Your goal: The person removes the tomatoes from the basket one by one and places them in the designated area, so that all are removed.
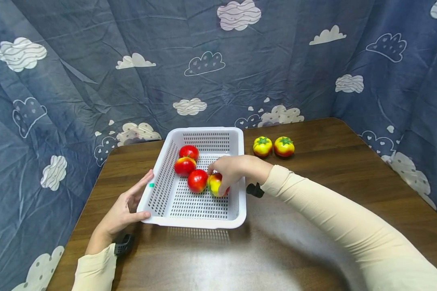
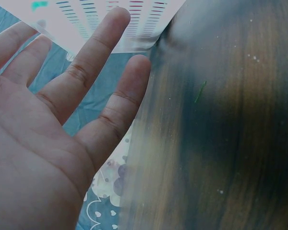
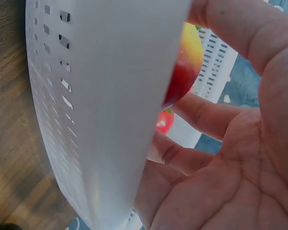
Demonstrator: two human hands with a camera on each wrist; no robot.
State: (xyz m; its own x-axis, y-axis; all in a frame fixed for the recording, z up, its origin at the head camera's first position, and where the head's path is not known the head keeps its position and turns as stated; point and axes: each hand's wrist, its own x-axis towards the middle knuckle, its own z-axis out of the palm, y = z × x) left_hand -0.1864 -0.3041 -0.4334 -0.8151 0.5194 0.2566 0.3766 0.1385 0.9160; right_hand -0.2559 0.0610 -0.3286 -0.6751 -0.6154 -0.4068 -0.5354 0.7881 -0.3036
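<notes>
Gripping yellow-red tomato [image 1: 214,185] inside white basket [image 1: 193,222] — right hand [image 1: 230,169].

Basket [image 1: 191,223]: white, green sticker [image 1: 151,185].
Tomatoes [image 1: 197,181], frame centre: red, two part-yellow; pair [image 1: 284,148] right of centre: yellow-red, green calyxes [image 1: 285,140]. Curtain [image 1: 160,93]: blue, white clouds [image 1: 239,15].

Four fruits [image 1: 197,180] in basket [image 1: 189,222] on table [image 1: 204,264]; two fruits [image 1: 284,147] right of basket; curtain [image 1: 160,91] behind.

A brown wooden table [image 1: 182,262] bears a thin green sliver [image 2: 200,92]; blue cloth [image 1: 160,101] printed with white clouds [image 1: 239,15] hangs beyond its far edge and along its left and right sides.
</notes>
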